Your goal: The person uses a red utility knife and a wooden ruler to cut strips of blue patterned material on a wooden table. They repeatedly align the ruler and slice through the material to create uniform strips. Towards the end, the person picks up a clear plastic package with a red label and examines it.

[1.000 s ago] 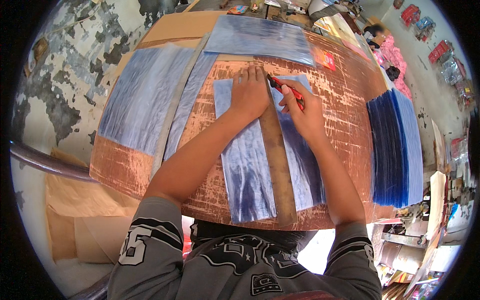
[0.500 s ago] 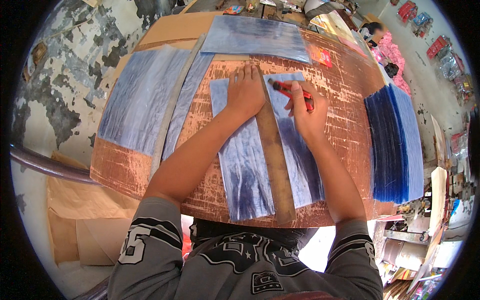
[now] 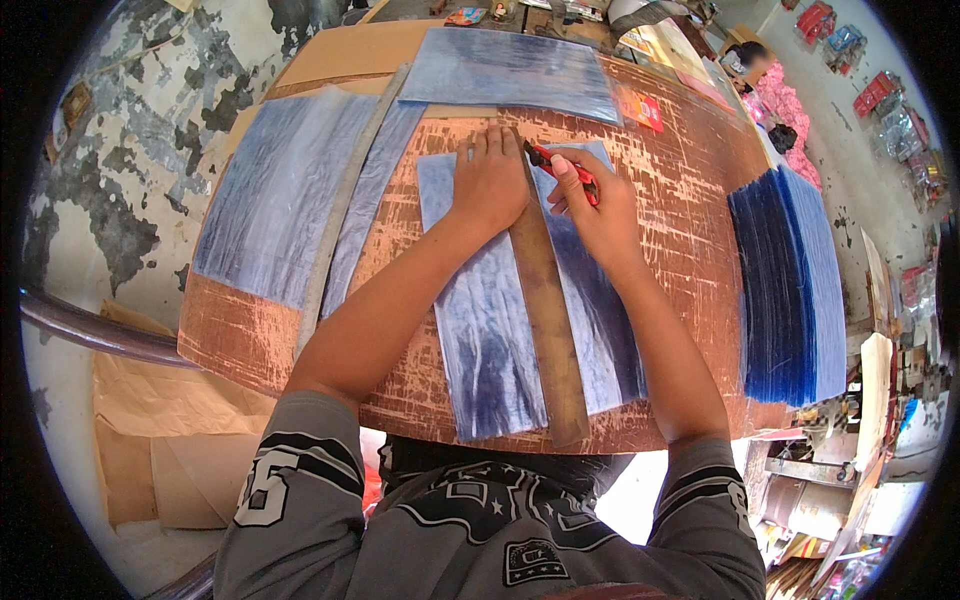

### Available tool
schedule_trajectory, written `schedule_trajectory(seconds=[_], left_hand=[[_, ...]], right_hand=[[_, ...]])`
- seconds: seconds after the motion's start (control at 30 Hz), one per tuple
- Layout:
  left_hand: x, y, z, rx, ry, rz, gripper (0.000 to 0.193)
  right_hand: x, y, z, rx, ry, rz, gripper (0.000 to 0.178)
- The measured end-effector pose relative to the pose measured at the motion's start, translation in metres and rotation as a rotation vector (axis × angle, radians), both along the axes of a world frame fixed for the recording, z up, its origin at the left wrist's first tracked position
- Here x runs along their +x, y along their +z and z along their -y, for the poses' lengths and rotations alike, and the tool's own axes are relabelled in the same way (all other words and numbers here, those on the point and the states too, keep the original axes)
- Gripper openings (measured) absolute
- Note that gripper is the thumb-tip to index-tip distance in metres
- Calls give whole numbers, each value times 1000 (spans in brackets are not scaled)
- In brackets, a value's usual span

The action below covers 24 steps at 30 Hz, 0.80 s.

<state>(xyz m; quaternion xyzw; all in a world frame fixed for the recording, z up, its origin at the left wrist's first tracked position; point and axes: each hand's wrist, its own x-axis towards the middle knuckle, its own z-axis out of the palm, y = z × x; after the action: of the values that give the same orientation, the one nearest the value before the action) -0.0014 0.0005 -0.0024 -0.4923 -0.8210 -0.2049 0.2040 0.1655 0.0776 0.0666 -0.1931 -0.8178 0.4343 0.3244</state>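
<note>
My left hand [image 3: 490,188] lies with fingers stretched out over the upper end of a long, flat brown straightedge [image 3: 550,320] and the blue streaked sheet [image 3: 488,340] beside it. The straightedge runs down toward me, with blue sheet material [image 3: 598,300] along its right side too. In my right hand [image 3: 608,222] is a red and black utility knife [image 3: 580,182], gripped with its tip pointing up and left. That tip is close to the straightedge's right edge, near my left fingertips. Whether the blade touches the sheet I cannot tell.
A worn brown board [image 3: 690,240] forms the work surface. At its right stands a thick stack of blue sheets [image 3: 780,290]. More blue sheets lie at the far side [image 3: 510,72] and left [image 3: 270,200], with a grey strip [image 3: 345,200] across the left ones. Someone in pink [image 3: 785,110] is beyond.
My right hand has moved left and slightly up with the utility knife, bringing its tip to the straightedge by my left fingers. My left hand stays nearly still.
</note>
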Motion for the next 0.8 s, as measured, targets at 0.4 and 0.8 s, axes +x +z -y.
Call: schedule_trajectory(seconds=[0.4, 0.8], left_hand=[[-12, -7, -4, 78, -20, -79, 50], [-30, -13, -11, 180, -179, 221, 67]], right_hand=[[21, 19, 1, 122, -95, -41, 36], [180, 48, 14, -489, -101, -323, 60]])
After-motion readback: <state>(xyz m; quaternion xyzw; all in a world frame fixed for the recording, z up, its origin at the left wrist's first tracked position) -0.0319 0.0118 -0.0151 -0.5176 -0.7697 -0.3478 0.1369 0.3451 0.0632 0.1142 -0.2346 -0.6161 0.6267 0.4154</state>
